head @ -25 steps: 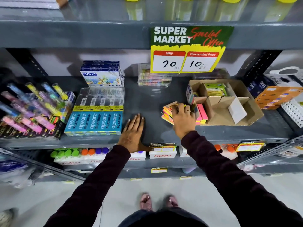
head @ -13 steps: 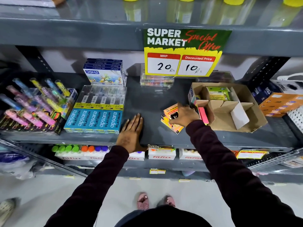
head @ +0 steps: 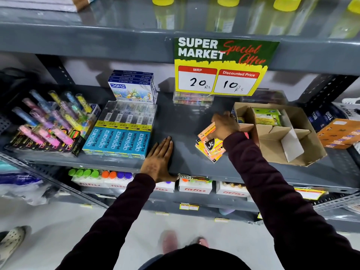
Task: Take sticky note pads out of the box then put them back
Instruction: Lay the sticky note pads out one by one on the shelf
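A brown cardboard box [head: 303, 133] with open flaps stands on the grey shelf [head: 185, 121] at the right; green-yellow packs [head: 266, 116] sit in its back part. Just left of the box lies a loose stack of orange and yellow sticky note pads [head: 211, 151]. My right hand [head: 225, 126] hovers over that stack beside the box's left wall, fingers closed on one orange pad [head: 207, 131] lifted off the pile. My left hand [head: 158, 160] rests flat on the shelf's front edge, fingers apart, holding nothing.
Blue Apsara pencil packs [head: 118, 141] and a Doms box [head: 134, 90] lie left of my left hand. Coloured tubes [head: 50, 121] fill the far left. A price sign [head: 222, 67] hangs above. Orange boxes [head: 341, 135] sit right of the cardboard box. Fitfizz boxes [head: 194, 187] line the lower shelf.
My right hand rose from pressing on the pad stack and moved back towards the box's left wall, lifting an orange pad. The stack looks more fanned out. My left hand stayed put.
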Demonstrator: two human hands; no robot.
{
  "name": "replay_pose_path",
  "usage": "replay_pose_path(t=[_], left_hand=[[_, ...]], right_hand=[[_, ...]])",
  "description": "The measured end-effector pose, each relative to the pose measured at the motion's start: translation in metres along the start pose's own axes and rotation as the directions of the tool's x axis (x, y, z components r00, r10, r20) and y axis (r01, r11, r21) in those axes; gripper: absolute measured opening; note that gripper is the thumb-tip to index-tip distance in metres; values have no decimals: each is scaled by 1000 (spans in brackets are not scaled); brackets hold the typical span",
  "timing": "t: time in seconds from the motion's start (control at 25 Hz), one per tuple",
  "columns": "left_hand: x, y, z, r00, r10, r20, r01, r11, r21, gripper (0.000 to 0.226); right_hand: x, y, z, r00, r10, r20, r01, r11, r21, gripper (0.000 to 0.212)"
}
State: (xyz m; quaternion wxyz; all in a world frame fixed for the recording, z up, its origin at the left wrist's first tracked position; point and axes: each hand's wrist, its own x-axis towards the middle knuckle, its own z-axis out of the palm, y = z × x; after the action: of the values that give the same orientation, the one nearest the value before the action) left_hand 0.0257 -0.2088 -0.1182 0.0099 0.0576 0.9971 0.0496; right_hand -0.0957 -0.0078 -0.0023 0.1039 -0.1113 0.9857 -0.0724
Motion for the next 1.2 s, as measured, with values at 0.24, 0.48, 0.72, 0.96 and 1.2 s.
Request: replay_pose_path(t=[0.24, 0.48, 0.72, 0.96, 1.2], left_hand=[[-1, 3, 4, 999, -44, 24, 44, 999, 16, 124], [-1, 0, 3, 998, -17, 55, 15, 1000, 24, 123], [0, 2, 3, 998, -49, 36, 49, 999, 10, 123], [0, 3, 2, 997, -65, 34, 63, 997, 47, 121], [-2, 1, 6, 995, -89, 43, 89, 996, 0, 123]], right_hand=[[6, -1, -13, 994, -109, 5, 108, 985, 134, 45], [29, -27, -14, 952, -218, -216, 279, 908, 314, 9], [35, -57, 46, 950, -252, -184, 302, 892, 337, 33], [46, -74, 53, 953, -302, 15, 293, 934, 206, 28], [45, -31, 13, 974, -220, 51, 220, 975, -13, 39]])
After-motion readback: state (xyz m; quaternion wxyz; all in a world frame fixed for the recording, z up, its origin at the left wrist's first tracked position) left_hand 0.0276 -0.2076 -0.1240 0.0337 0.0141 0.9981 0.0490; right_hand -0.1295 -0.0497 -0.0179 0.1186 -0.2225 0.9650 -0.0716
